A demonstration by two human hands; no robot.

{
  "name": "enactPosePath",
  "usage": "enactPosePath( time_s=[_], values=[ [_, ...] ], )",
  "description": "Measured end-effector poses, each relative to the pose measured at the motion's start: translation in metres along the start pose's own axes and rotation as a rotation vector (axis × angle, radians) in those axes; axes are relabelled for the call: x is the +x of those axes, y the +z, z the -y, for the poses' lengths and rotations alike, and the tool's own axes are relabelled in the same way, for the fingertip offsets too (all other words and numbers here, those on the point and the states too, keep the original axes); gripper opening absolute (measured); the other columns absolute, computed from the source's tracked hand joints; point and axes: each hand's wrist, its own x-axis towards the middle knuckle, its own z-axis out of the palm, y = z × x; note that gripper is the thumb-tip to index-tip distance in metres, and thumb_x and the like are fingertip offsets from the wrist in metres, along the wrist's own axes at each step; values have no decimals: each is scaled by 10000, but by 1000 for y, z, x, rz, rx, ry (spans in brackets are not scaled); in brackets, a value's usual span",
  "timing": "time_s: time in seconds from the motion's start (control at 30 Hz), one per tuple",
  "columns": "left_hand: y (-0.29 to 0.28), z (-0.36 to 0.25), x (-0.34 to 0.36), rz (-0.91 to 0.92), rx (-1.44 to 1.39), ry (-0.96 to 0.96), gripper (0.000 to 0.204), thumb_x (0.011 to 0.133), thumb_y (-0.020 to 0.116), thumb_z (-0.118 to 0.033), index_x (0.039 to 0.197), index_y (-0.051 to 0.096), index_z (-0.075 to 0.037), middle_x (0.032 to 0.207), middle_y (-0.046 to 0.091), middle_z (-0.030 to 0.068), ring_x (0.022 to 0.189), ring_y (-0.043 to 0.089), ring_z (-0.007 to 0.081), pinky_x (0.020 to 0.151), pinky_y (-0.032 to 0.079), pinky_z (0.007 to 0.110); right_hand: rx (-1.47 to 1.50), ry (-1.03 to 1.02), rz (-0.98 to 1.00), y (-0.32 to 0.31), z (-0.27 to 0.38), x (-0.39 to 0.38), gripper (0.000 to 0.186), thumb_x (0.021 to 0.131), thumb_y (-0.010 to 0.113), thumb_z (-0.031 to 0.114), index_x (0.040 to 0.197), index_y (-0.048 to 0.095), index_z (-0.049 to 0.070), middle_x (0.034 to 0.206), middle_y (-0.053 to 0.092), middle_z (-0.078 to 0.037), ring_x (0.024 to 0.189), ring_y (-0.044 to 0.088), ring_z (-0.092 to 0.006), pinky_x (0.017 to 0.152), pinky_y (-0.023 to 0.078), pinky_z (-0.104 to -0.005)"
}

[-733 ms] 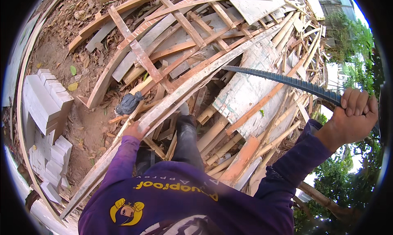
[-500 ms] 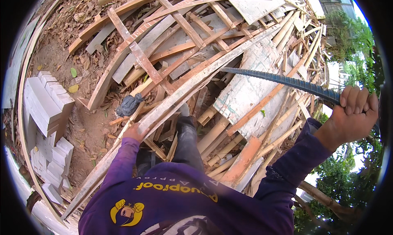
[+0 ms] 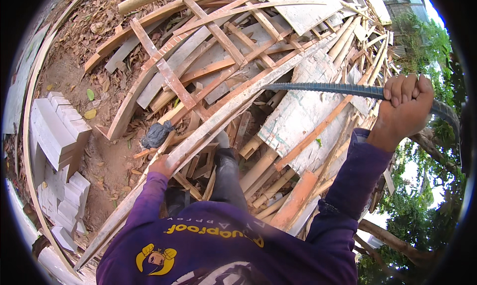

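My left hand (image 3: pixel 162 166) is closed around a long pale timber (image 3: pixel 211 127), which slants from the lower left to the upper right in front of me. Raised at the right, my right hand (image 3: pixel 403 106) grips a dark ribbed steel pry bar (image 3: pixel 325 88). The bar's tapered tip meets or overlaps the timber near its middle; I cannot tell how deep it sits. Behind my right hand the bar's other end curves down in a hook.
A heap of loose planks, bamboo poles and a white-faced board (image 3: pixel 298 121) lies beyond and right of the timber. Pale blocks (image 3: pixel 57 131) are stacked at the left. A black plastic bag (image 3: pixel 157 134) lies on the dirt. My legs (image 3: pixel 226 178) stand among the scraps.
My right hand has moved left and up with the pry bar, and more of the bar's hooked end shows. My left hand stays on the timber.
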Motion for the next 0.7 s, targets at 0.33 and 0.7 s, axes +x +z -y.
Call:
enactPosePath(
  time_s=[0.33, 0.7],
  values=[
    [5, 2, -4, 16, -3, 4, 793, 897, 614, -720, 1347, 631, -67, 1292, 695, 179, 1150, 687, 353, 988, 544, 440, 116, -49, 91, -44, 6, -30, 350, 1040, 382, 151, 696, 318, 162, 521, 285, 14, 417, 258, -96, 417, 223, -279],
    [-1, -4, -4, 72, 20, -39, 789, 891, 620, -723, 1372, 627, -97, 1305, 694, 165, 1158, 688, 345, 993, 542, 444, 127, -155, 202, -83, 71, -20, 388, 1030, 379, 144, 645, 331, 161, 548, 302, -12, 421, 261, -102, 428, 258, -267]
  ],
)
